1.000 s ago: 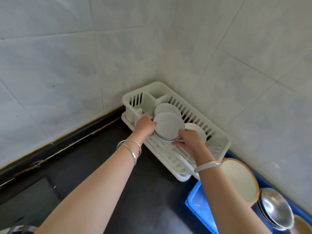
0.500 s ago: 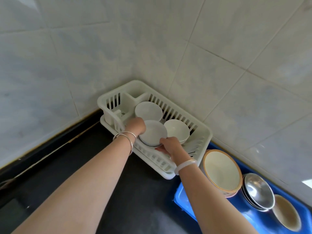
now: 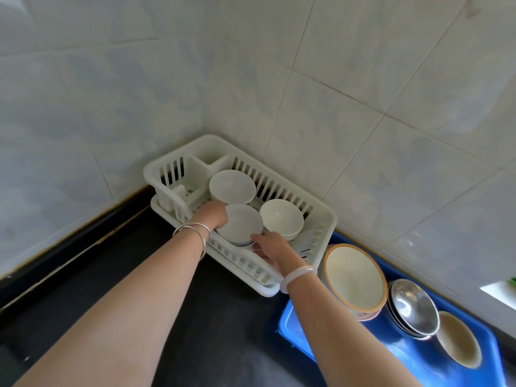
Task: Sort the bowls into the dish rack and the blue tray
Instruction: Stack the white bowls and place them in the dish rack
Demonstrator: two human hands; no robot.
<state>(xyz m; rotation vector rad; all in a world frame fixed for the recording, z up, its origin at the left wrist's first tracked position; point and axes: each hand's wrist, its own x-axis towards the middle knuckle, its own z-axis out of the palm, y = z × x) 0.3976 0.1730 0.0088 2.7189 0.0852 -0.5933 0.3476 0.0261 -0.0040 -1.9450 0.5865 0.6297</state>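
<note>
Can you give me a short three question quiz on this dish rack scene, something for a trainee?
1. True or false: the white bowl held by both hands sits inside the dish rack.
2. How many white bowls are in the dish rack?
A. one
B. three
C. five
3. Fill in the blank: the metal bowls stand in the ____ tray.

Key:
1. True: the left hand and the right hand grip it at opposite sides, low in the rack.
2. B: the held one, the far bowl and the right bowl.
3. blue.
</note>
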